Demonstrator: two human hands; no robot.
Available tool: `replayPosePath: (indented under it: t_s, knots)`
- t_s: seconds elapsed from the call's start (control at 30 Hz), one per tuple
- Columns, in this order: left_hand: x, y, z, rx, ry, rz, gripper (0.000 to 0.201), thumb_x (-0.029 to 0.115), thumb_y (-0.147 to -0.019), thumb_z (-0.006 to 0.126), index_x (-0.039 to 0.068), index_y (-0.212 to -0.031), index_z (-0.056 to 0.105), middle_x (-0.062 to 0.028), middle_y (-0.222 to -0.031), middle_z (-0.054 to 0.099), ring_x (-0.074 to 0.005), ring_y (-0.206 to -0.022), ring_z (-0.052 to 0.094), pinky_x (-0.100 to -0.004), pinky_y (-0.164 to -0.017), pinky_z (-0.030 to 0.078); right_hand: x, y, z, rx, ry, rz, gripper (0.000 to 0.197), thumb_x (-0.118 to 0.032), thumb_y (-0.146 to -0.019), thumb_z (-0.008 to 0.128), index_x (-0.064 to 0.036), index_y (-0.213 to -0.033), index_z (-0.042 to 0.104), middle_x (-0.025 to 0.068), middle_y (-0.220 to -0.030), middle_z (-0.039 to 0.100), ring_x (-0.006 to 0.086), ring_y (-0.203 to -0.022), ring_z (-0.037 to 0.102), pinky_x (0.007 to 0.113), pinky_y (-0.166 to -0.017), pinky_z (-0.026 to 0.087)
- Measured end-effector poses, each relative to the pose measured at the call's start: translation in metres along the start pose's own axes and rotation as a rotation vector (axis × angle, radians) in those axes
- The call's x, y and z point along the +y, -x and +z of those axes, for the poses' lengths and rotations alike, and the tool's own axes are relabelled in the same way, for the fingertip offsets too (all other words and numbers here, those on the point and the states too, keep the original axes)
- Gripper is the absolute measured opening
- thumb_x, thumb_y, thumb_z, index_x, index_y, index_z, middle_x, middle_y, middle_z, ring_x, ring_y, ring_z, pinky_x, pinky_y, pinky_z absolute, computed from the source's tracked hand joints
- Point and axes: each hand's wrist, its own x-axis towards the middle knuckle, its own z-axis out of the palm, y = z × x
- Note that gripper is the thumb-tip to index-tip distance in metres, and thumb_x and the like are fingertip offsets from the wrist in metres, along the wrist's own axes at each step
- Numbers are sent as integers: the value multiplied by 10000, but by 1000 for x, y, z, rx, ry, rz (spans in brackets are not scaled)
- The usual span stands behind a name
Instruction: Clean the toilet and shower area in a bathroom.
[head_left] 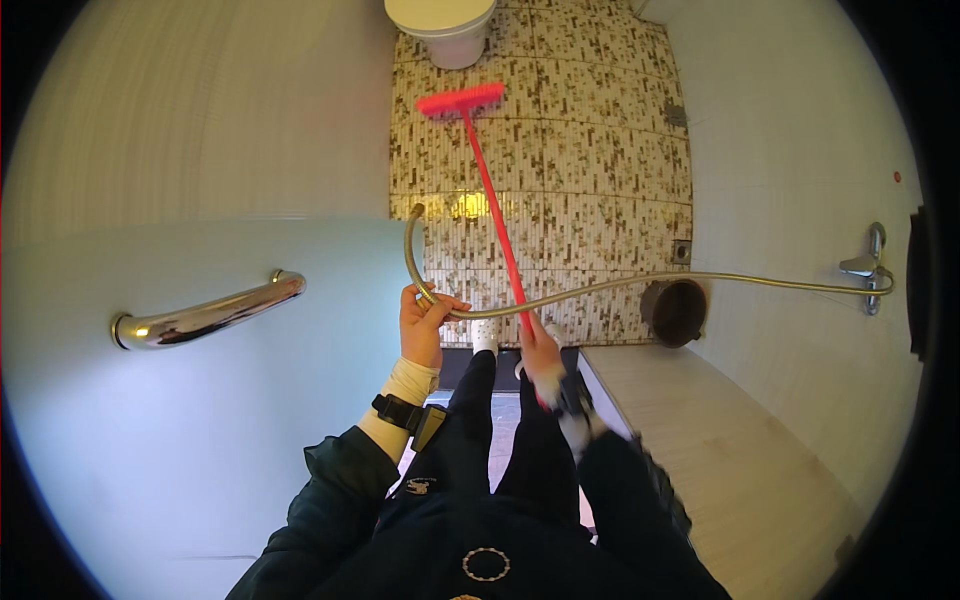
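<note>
A flexible metal shower hose (640,280) is pinched between the fingers of my left hand (422,330). From there its loose end bends up and away over the tiled floor, and its other end joins a wall tap (862,266) on the right. My right hand (541,356) is wrapped around the handle of a red floor brush (488,190). The brush head (460,99) rests on the tiles at the far end, just in front of a white toilet (446,32). The hose passes across the handle a little beyond my right hand.
On the left, a pale door (220,420) carries a shiny metal handle (215,315). A dark round bin (676,311) stands by the right wall. Two small drains, one of them a square floor drain (682,251), lie along that wall. My feet are at the doorway's sill.
</note>
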Motion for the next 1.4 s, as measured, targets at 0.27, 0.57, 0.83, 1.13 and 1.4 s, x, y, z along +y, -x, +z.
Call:
replayPosePath:
  t_s: [0.27, 0.57, 0.83, 1.13, 1.4]
  knots:
    - [-8, -7, 41, -73, 70, -25, 412, -13, -784, 472, 21, -1172, 338, -124, -771, 598, -247, -737, 627, -333, -725, 499, 121, 184, -73, 97, 183, 20, 421, -297, -883, 478, -125, -1266, 447, 221, -971, 601, 331, -901, 598, 388, -727, 477]
    - [3, 11, 54, -140, -11, -22, 509, -16, -786, 476, 15, -1260, 293, -109, -764, 598, -217, -747, 624, -288, -695, 484, 18, -45, -52, 252, 70, -120, 348, -325, -902, 464, -128, -1186, 511, 19, -503, 448, 118, -367, 422, 271, -346, 322]
    - [4, 6, 38, -111, 4, -17, 524, -27, -786, 490, 24, -1272, 301, -108, -763, 615, -179, -719, 610, -257, -656, 462, 94, 220, -103, 161, 177, 103, 430, -302, -888, 473, -115, -1274, 442, 150, -712, 597, 230, -584, 588, 340, -539, 459]
    - [-15, 4, 40, -156, -48, -83, 514, 25, -806, 490, 45, -1281, 296, -105, -763, 614, -204, -733, 629, -283, -675, 495, 168, 154, -88, 95, 89, 240, 476, -413, -888, 469, -162, -1290, 428, 31, -529, 508, 126, -386, 481, 275, -370, 406]
    - [-2, 23, 47, -166, -35, -103, 449, 99, -875, 474, 21, -1288, 316, -87, -656, 601, -182, -616, 610, -270, -600, 483, 33, 71, -106, 66, -471, 361, 394, -326, -899, 480, -222, -1276, 435, 10, -503, 423, 106, -316, 378, 265, -290, 322]
